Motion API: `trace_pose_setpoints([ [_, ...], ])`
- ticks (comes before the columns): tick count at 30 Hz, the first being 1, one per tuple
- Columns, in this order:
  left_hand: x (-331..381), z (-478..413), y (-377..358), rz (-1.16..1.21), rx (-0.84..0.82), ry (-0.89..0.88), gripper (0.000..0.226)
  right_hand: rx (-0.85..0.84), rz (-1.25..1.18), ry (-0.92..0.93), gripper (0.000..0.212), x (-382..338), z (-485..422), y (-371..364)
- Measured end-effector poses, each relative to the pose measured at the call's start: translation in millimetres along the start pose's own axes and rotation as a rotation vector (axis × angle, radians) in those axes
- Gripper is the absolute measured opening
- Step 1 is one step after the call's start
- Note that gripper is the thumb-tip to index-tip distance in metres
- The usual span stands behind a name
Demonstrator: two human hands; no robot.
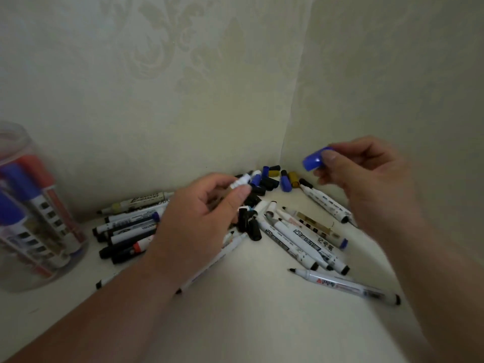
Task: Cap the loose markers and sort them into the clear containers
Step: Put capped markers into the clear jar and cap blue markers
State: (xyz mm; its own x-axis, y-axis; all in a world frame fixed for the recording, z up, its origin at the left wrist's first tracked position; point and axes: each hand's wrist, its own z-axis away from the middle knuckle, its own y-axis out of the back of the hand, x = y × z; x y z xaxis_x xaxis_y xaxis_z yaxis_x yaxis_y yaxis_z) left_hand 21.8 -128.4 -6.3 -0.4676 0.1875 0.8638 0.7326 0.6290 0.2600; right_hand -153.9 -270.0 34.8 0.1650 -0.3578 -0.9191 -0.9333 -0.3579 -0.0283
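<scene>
Several loose markers (293,242) and loose caps (269,183) lie in a pile in the corner of a white surface. My left hand (201,221) hovers over the pile and pinches a white marker with a blue tip (245,180) between thumb and fingers. My right hand (366,176) is raised to the right, pinching a blue cap (313,161) with its open end facing left. The cap and the marker are apart. A clear container (34,205) at the left edge holds several blue and red capped markers.
Two wallpapered walls meet in a corner right behind the pile. A silver uncapped marker (345,285) lies alone near the front right. Black markers (125,231) lie stacked to the left of my left hand. The white surface (262,323) extends toward me.
</scene>
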Motion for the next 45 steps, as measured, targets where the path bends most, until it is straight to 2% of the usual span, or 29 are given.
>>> trace_pose_setpoints([
  [2,-2.0,-1.7,6.9,-0.035,0.064,-0.004,0.018,0.001,0.304,-0.032,0.011,5.0,-10.8,22.9],
  [5,-4.6,-3.1,11.5,-0.020,0.113,0.014,0.032,-0.110,0.684,-0.111,0.010,20.6,-17.6,35.3],
  [8,-7.5,-4.0,10.5,-0.023,0.134,0.008,0.025,-0.202,0.866,-0.140,0.008,33.9,-20.9,31.8],
  [12,-5.8,-3.2,10.2,-0.032,0.184,-0.032,0.012,-0.272,0.960,-0.169,0.016,43.7,-22.6,23.8],
  [17,-10.2,-5.6,15.2,-0.051,0.259,-0.025,0.005,-0.336,1.009,-0.151,0.013,43.0,-20.9,18.2],
  [20,-13.4,-9.6,18.2,-0.026,0.299,0.007,0.006,-0.364,1.021,-0.093,0.024,37.7,-18.2,16.6],
  [23,-12.5,-11.5,18.6,0.013,0.310,0.044,0.013,-0.325,1.076,-0.024,0.013,27.3,-16.6,16.2],
  [29,-13.6,-13.4,16.7,0.147,0.365,0.132,0.018,-0.493,1.290,-0.166,0.020,19.6,-10.1,12.5],
  [34,-11.8,-12.1,15.2,0.192,0.316,0.159,0.022,-0.483,1.309,-0.146,0.015,12.7,-10.0,12.2],
  [39,-12.1,-9.1,8.4,0.172,0.233,0.147,0.018,-0.554,1.384,-0.207,0.011,13.0,-6.6,8.8],
  [41,-10.5,-7.9,6.1,0.213,0.205,0.164,0.016,-0.529,1.398,-0.201,0.012,12.4,-7.4,8.7],
  [43,-7.0,-6.7,4.2,0.351,0.140,0.231,0.015,-0.448,1.333,-0.163,0.012,6.3,-7.7,11.4],
  [45,-2.0,-5.4,0.3,0.558,0.021,0.340,0.018,-0.312,0.965,-0.174,0.013,-3.3,-4.5,11.9],
])
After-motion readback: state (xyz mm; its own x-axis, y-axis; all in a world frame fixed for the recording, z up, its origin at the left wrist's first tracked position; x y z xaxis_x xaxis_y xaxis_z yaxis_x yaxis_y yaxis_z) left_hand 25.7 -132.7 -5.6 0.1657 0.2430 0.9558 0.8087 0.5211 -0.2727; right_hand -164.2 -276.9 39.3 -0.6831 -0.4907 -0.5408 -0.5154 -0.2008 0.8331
